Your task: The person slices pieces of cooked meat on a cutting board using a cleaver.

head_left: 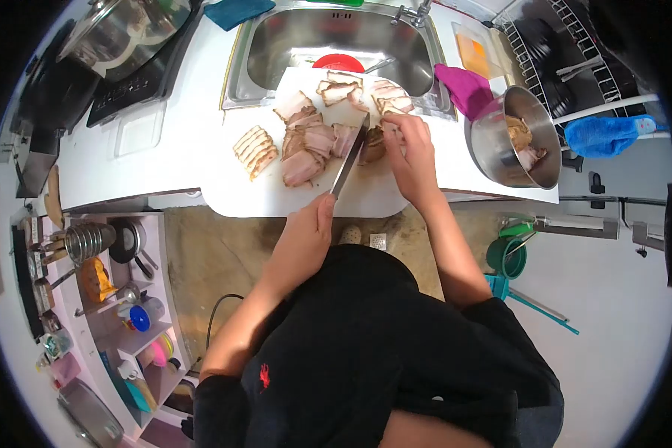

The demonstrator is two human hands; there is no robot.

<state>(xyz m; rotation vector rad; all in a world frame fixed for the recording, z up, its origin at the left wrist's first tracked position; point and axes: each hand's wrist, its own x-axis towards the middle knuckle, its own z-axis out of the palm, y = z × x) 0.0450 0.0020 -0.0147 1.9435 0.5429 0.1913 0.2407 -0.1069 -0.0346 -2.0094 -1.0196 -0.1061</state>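
My left hand [307,232] is closed round the handle of a kitchen knife [346,166], its blade pointing away from me. The blade rests against a piece of pork belly [372,147] on the white cutting board [235,196]. My right hand [411,153] has its fingers curled over the meat just right of the blade, partly hiding it. Left of the knife lies a pile of larger pork slices [306,145], and beyond them a fanned row of thin strips [255,151]. More pork slices [340,91] lie at the board's far side.
Behind the board is a steel sink [265,56] holding a red bowl [338,63]. A metal pot [493,142] with meat chunks stands right, near a magenta cloth [464,88]. At left a large pot [127,37] sits on a black cooktop [131,95]. Shelves [138,340] stand lower left.
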